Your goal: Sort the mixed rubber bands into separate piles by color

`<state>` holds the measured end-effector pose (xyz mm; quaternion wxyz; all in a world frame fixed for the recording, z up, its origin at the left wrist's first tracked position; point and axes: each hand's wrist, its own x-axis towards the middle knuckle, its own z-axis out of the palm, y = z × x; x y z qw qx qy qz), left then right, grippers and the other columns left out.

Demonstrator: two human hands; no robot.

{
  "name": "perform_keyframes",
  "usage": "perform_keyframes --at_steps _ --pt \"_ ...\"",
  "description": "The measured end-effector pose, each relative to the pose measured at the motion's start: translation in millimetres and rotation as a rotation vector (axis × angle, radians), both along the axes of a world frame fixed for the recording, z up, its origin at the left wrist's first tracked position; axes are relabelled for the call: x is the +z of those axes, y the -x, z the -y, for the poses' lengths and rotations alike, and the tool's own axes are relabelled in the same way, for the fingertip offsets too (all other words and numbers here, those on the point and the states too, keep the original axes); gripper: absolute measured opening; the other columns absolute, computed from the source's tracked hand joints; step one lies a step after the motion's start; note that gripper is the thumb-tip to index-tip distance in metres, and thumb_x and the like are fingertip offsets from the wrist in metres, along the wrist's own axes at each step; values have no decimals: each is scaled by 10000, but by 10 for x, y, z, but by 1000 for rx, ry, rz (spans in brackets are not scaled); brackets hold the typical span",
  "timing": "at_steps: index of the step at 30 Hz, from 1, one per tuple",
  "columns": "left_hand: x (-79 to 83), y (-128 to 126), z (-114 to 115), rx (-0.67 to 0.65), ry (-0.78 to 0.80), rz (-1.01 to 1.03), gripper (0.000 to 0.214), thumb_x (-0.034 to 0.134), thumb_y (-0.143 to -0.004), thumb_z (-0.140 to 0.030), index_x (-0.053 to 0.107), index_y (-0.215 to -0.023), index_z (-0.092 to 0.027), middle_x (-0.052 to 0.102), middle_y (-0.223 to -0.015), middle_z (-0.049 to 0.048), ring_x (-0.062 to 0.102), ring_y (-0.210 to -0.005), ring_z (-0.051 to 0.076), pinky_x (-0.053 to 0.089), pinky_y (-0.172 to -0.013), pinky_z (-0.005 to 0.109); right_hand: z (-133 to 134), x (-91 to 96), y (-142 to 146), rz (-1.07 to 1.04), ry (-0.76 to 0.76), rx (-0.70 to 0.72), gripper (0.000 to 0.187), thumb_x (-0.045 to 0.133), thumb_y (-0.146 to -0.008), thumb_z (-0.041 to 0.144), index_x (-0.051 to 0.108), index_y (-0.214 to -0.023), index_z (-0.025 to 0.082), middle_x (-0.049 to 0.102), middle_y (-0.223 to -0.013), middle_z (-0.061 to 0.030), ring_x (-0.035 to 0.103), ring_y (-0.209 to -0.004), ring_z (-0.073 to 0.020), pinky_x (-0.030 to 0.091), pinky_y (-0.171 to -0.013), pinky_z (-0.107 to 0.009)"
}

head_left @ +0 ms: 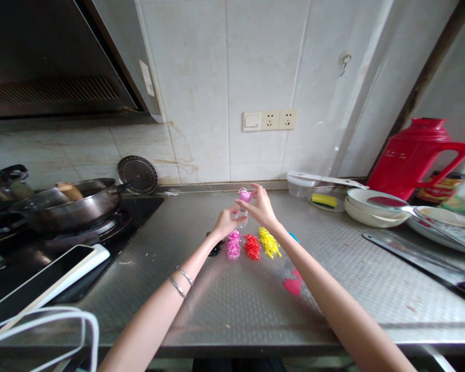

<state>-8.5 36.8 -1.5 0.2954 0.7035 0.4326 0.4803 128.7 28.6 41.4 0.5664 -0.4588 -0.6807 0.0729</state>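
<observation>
My left hand (227,223) is closed around the lower part of a small clear bottle (242,221), held just above the counter. On top sits a round pink-purple lid (245,195), with the fingers of my right hand (261,207) closed around it. Whether the lid is seated or loose I cannot tell. Below my hands lie small piles of rubber bands in a row: black (216,249), pink (233,245), red (252,246) and yellow (269,242). A blue pile (293,237) is mostly hidden behind my right forearm.
A pink-red heart-shaped piece (293,283) lies near my right forearm. To the left are a stove with a pan (72,206) and a white device (46,281). A cleaver (418,261), bowls (374,217), a yellow sponge (324,200) and a red thermos (411,157) stand right.
</observation>
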Motion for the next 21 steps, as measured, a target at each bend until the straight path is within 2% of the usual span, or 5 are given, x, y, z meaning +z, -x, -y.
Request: perform_keyframes --at_steps 4,9,12,16,21 --pt "-44 25 -44 24 -48 -81 285 654 -620 -348 626 -797 -126 599 -702 8 524 -676 140 375 -628 251 -3 29 -27 -17 40 46 603 612 -647 407 419 -1167 169 610 -815 -50 561 -802 -201 435 -726 -350" --pt "-66 40 -63 14 -63 -68 278 647 -627 -358 626 -781 -127 591 -695 5 517 -661 135 369 -615 247 -22 32 -57 -6 77 175 681 633 -631 336 352 -1240 218 618 -961 -52 563 -882 -190 437 -748 -336" --pt "-66 33 -58 13 -27 -25 288 661 -606 -350 625 -781 -125 586 -680 3 514 -651 135 370 -603 244 -58 -17 -54 24 66 136 742 656 -605 355 338 -1258 206 586 -1023 -83 541 -938 -214 425 -784 -364" --pt "-55 29 -45 15 3 -13 286 670 -591 -346 623 -770 -128 576 -647 -5 513 -644 136 374 -607 245 -87 -49 -54 53 57 56 698 645 -613 386 375 -1227 191 582 -944 -77 540 -899 -224 427 -762 -377" --pt "-51 44 -44 26 -23 -28 280 663 -595 -360 622 -753 -132 576 -651 -1 511 -648 140 371 -614 253 -47 26 -72 32 70 112 604 624 -636 348 412 -1180 194 598 -837 -30 558 -810 -186 435 -741 -341"
